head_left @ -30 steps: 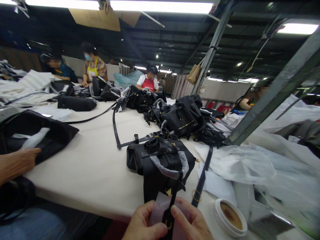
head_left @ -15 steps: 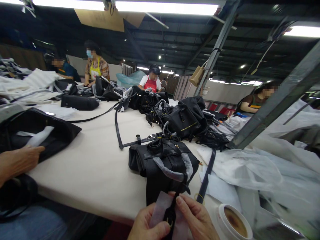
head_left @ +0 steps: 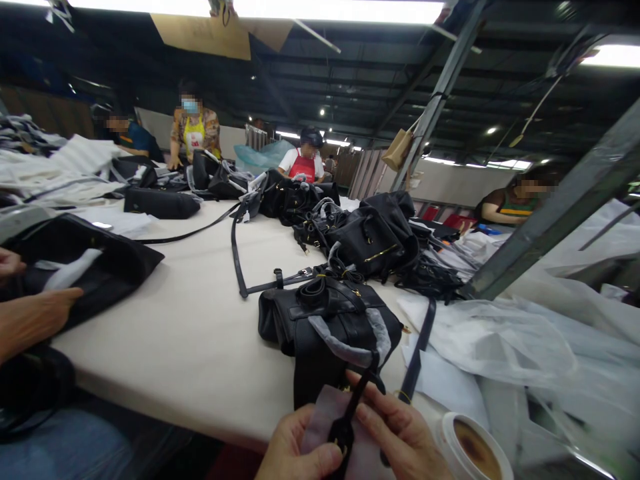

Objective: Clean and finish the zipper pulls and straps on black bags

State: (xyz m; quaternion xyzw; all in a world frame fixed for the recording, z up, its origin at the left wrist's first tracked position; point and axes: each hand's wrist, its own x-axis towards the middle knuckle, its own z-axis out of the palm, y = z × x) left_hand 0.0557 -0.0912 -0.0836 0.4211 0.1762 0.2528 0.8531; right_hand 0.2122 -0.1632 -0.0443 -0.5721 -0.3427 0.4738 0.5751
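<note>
While pinched between the hands (head_left: pixel 300 448), black strap (head_left: pixel 351 415)

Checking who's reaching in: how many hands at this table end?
4: your left hand and right hand on a black strap; a co-worker's upper hand and lower hand at the left edge. More may be hidden.

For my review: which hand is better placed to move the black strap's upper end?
Probably the right hand: its fingers touch that end, while the left hand sits lower, on the pale sheet.
</note>
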